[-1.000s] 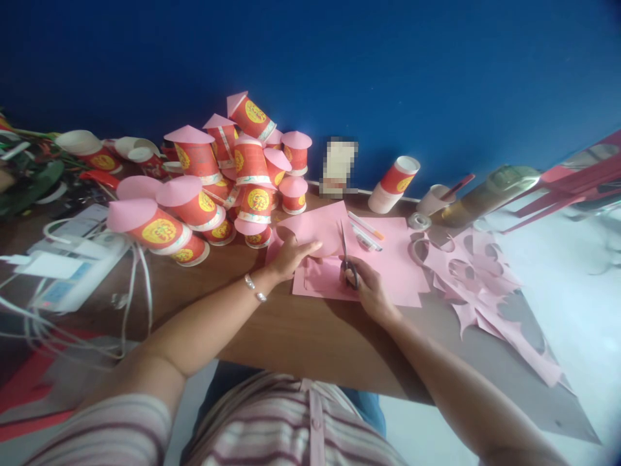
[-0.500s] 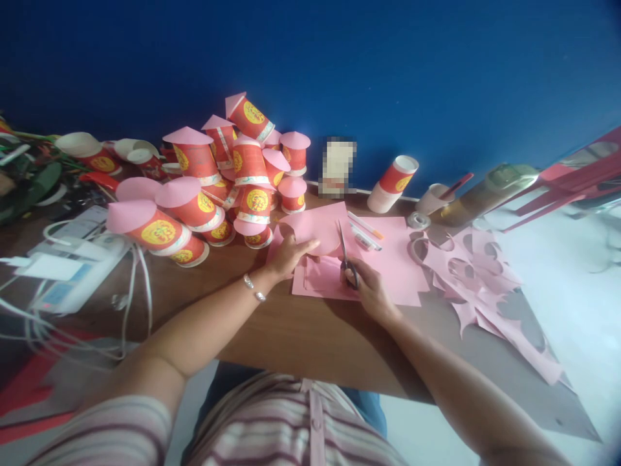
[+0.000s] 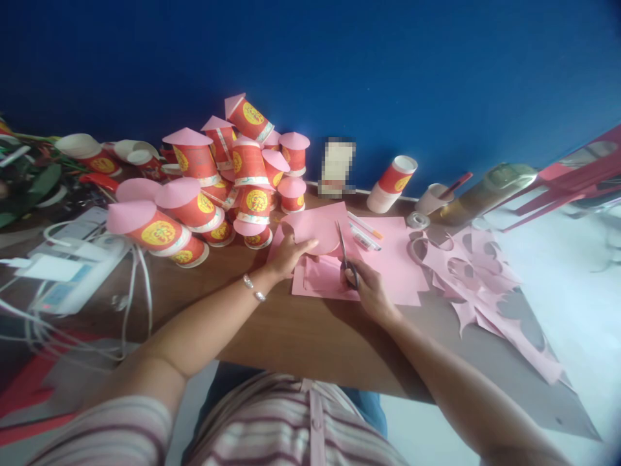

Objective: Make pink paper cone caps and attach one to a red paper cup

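Observation:
My left hand (image 3: pixel 292 254) grips a sheet of pink paper (image 3: pixel 317 226) by its near edge, thumb on top. In my right hand (image 3: pixel 365 282) are dark-handled scissors (image 3: pixel 342 249), their blades pointing away from me at the right part of that sheet. A curved cut edge shows near the blades; whether the blades are parted is hard to make out. Underneath lie more pink sheets (image 3: pixel 388 278), flat on the wooden table (image 3: pixel 272 330). Pens (image 3: pixel 363 233) rest on these sheets just beyond the scissors.
Red paper cups with pink cone tops (image 3: pixel 194 158) are piled at the left back. A white power strip (image 3: pixel 82 278) with cables lies left. Pink scraps (image 3: pixel 485 285) cover the right side, near a tape roll (image 3: pixel 418 221), a cup stack (image 3: pixel 394 184) and a bottle (image 3: pixel 490 191).
Almost nothing differs. Both hands, the pink sheet and the scissors stay in nearly the same place, with only a very slight shift of the view.

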### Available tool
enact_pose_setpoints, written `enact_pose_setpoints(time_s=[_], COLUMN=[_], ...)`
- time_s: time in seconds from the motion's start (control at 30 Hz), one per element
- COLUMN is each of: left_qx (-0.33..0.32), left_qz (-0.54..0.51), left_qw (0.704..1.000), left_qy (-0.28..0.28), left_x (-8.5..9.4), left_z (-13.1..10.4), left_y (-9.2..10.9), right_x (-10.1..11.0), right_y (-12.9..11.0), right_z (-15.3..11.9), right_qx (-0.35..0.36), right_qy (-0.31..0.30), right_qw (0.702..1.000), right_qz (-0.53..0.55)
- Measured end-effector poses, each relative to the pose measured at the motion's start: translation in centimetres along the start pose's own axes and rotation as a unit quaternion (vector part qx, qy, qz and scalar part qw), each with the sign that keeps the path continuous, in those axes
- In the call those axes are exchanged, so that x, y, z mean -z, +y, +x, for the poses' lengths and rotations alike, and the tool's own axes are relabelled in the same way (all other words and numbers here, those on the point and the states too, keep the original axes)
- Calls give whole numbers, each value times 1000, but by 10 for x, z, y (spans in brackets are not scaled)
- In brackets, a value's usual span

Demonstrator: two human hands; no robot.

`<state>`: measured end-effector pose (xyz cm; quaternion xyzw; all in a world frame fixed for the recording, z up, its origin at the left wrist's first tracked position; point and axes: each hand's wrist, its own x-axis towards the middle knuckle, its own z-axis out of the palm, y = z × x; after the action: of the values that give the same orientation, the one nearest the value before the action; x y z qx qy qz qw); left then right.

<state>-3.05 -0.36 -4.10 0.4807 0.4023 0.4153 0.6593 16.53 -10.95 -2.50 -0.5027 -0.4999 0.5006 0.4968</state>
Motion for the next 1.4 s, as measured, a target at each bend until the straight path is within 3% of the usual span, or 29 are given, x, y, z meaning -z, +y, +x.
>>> enact_pose_setpoints(time_s=[0.5,0.8,1.1,1.4], left_qx=[-2,-25,-41,-57], left_qz=[-13,46,115,95], left_qw=[1000,998,992,993], left_qy=[5,35,21,36], left_x=[1,2,-2,-1], left_z=[0,3,-5,-1], left_y=[2,-1,12,9], right_x=[-1,0,-2,-3], right_y=[1,-1,-2,-5], right_z=[0,-2,-2,-3], right_qx=[-1,1,-8,-15], right_qy=[0,-6,-3,0], right_qw=[1000,1000,1000,1000], right_qz=[8,-16,-4,-14])
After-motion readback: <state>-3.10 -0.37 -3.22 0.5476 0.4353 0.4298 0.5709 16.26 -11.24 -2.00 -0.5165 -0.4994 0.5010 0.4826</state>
